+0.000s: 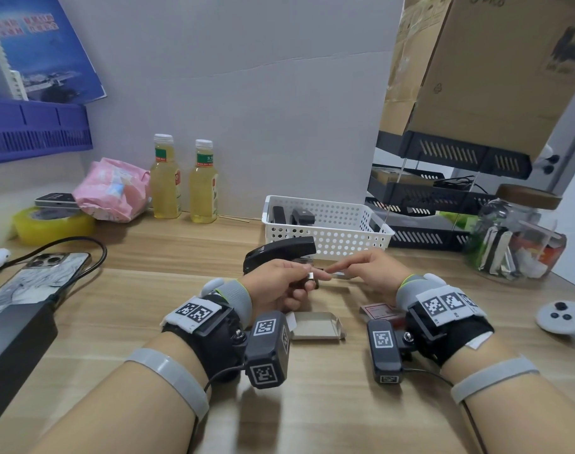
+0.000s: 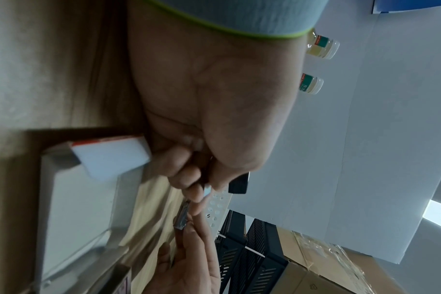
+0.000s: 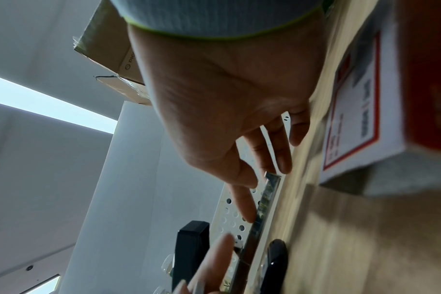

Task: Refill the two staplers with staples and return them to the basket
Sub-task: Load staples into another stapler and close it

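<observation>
A black stapler (image 1: pixel 279 253) is hinged open in my left hand (image 1: pixel 307 283), which grips its base a little above the desk, just in front of the white basket (image 1: pixel 325 224). Its raised cover (image 3: pixel 191 252) and black base (image 3: pixel 276 264) show in the right wrist view. My right hand (image 1: pixel 332 271) pinches a silver staple strip (image 1: pixel 337 274) lying along the metal magazine, thumb (image 3: pixel 242 202) against it. The strip (image 2: pixel 181 218) also shows between both hands in the left wrist view. Two dark items (image 1: pixel 300 217) lie in the basket. An open staple tray (image 1: pixel 315 326) and its red-and-white sleeve (image 1: pixel 377 311) sit below my hands.
Two yellow drink bottles (image 1: pixel 165 181) and a pink pack (image 1: pixel 112 191) stand at the back left. A phone (image 1: pixel 34 283), its cable and a tape roll (image 1: pixel 50 224) lie at the left. At the right are black shelf trays (image 1: pixel 436 198), a glass jar (image 1: pixel 515 237) and a white controller (image 1: pixel 564 317).
</observation>
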